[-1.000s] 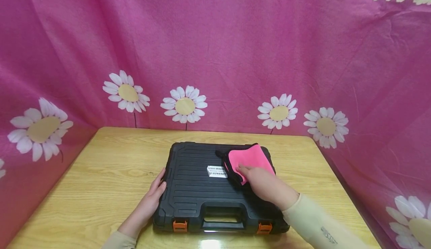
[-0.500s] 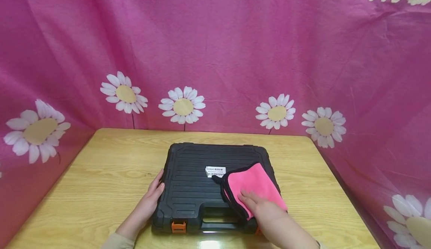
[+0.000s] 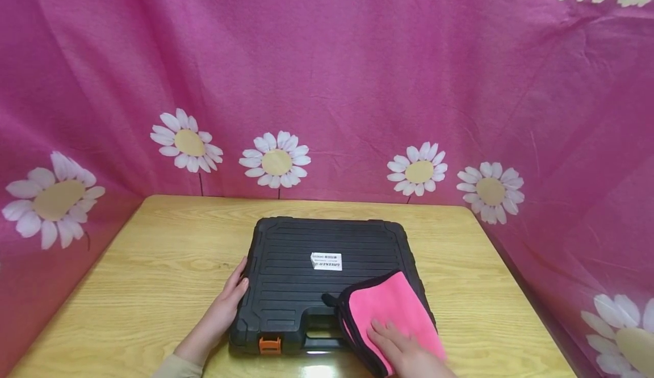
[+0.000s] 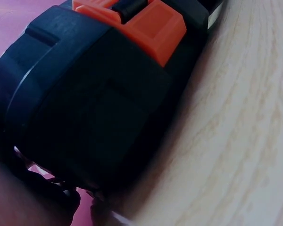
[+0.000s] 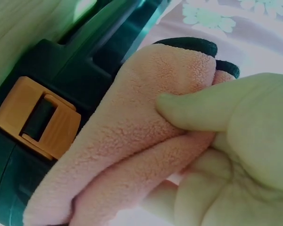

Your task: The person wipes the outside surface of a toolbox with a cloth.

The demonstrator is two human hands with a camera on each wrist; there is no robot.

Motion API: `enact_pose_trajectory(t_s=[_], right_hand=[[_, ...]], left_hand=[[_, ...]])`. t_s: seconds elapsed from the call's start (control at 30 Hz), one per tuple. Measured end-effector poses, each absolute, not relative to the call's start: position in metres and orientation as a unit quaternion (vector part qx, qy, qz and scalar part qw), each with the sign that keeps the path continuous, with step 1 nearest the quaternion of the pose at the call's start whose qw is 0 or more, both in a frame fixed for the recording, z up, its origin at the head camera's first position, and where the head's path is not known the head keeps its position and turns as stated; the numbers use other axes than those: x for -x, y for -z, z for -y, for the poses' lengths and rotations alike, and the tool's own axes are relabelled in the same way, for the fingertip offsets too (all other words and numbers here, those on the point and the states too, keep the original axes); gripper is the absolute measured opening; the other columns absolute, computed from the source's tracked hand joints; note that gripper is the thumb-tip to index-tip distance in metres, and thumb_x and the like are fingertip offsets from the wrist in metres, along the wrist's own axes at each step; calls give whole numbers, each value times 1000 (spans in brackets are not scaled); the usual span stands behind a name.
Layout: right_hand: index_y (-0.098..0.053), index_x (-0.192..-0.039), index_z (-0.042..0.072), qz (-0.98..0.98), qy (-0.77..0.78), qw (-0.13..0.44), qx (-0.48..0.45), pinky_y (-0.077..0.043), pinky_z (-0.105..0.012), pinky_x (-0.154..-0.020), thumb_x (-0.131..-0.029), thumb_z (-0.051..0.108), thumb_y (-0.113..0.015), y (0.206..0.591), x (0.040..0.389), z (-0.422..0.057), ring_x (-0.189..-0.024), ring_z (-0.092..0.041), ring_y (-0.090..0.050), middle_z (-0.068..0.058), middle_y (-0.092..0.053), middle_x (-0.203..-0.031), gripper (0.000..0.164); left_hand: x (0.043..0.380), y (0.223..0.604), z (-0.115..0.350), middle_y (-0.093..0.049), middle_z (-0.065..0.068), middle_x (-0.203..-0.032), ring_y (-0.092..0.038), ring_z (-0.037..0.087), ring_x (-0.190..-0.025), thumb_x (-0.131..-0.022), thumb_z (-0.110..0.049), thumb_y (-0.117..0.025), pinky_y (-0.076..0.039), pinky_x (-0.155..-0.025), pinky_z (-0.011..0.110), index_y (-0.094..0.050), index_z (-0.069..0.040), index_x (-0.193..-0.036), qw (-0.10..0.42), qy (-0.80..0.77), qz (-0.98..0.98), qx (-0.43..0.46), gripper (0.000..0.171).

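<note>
A black plastic tool case lies flat on the wooden table, its carrying handle towards me. My left hand rests against the case's left side, fingers extended along the edge. Over the near right corner my right hand holds a folded pink cloth with black trim. The right wrist view shows the thumb pressing the cloth against the fingers behind it. In the head view the cloth covers the right latch and part of the handle; the left orange latch is fastened.
A white label is on the middle of the lid. The wooden table extends on both sides of the case. Behind and beside it hangs a magenta curtain printed with white daisies.
My right hand has drawn the pink cloth from the lid's far right part down towards me, over the near right corner. The left hand and the case have stayed put.
</note>
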State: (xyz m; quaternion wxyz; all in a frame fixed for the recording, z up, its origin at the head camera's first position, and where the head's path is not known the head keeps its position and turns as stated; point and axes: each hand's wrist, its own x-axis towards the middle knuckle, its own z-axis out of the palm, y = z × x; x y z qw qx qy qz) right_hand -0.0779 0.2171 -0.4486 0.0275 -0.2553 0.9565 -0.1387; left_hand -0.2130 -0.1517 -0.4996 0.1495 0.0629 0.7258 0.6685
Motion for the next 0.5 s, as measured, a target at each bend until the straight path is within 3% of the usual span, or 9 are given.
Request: enact_pose_trajectory(t_s=[0.3,0.5], right_hand=[[-64,-135,2,-943,76,-74,315,-60,-35,-92,-98,54,-63,459,77,-222,-123,-26,-67,-15,-67,-136,64],[-59,-142,3,-953,142,32,267,-57,-37,-99,-93,52,-71,438,82,-223,-129,-32,-63,-17,-62,-143,70]], left_hand=[[213,498,154,5,22,-173,6,46,-158,-113,-32,-37,-3,-125,64,-6,-18,-167,155,-659,-735,-42,64],[212,500,152,4,21,-173,4,45,-158,-113,-31,-37,-7,-126,62,-7,-18,-167,153,-665,-730,-39,64]])
